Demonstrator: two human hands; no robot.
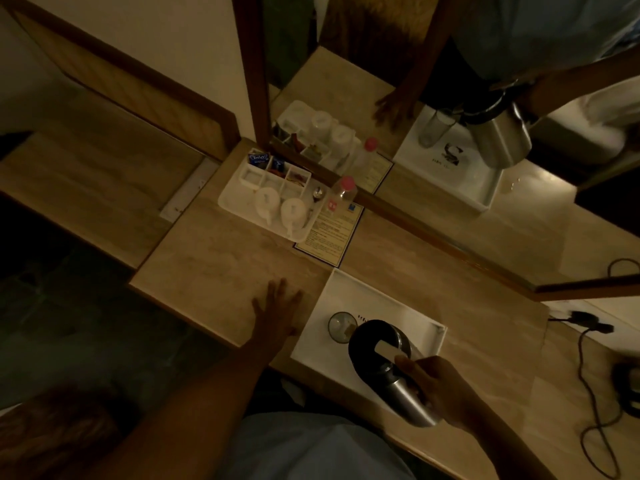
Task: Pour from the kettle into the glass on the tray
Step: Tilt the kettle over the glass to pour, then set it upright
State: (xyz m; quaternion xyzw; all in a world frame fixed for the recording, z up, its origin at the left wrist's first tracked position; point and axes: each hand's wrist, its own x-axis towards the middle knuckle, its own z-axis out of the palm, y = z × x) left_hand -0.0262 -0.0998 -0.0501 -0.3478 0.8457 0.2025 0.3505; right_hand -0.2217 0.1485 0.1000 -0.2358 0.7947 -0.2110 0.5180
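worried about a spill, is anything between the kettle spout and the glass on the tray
Nothing visible. The kettle, held by the right hand, tilts right beside the glass on the white tray. The left hand rests flat off the tray.

White tray (377,299), steel kettle (412,400) with black lid, clear glass (341,325), beige marbled counter (225,268), possibly pink-capped bottle (346,188)

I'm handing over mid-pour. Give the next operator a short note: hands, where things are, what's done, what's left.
Right hand: gripping the kettle by its handle, tilted, spout toward the glass.
Left hand: flat on the counter, left of the tray, holding nothing.
Glass: upright on the white tray, beside the kettle's spout.
Done: kettle lifted and tipped over the tray.
Unclear: too dim to see a stream or the fill level.
Left: finish pouring, level the kettle and set it down.
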